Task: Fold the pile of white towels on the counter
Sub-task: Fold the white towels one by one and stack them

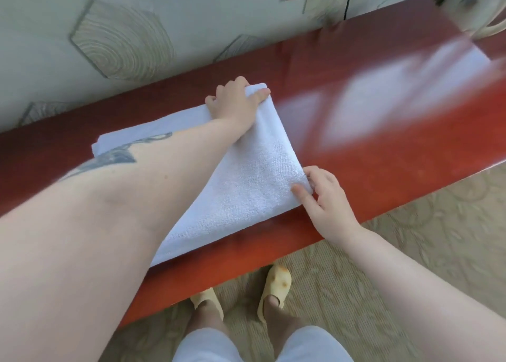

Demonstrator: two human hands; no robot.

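The towel [241, 181] was white; the counter [383, 170] glossy red-brown; the wallpaper [120, 41] pale green with ringed hexagons; the slippers [275, 285] yellow.

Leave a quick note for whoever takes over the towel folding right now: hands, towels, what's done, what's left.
Left hand grips the far corner of the folded towel on the counter.
Right hand pinches its near right corner.
The towel is folded over and lies flat; its edges are being lined up.
More white towels lie farther right, too blurred to count.
Left: finish this fold, then fold the rest.
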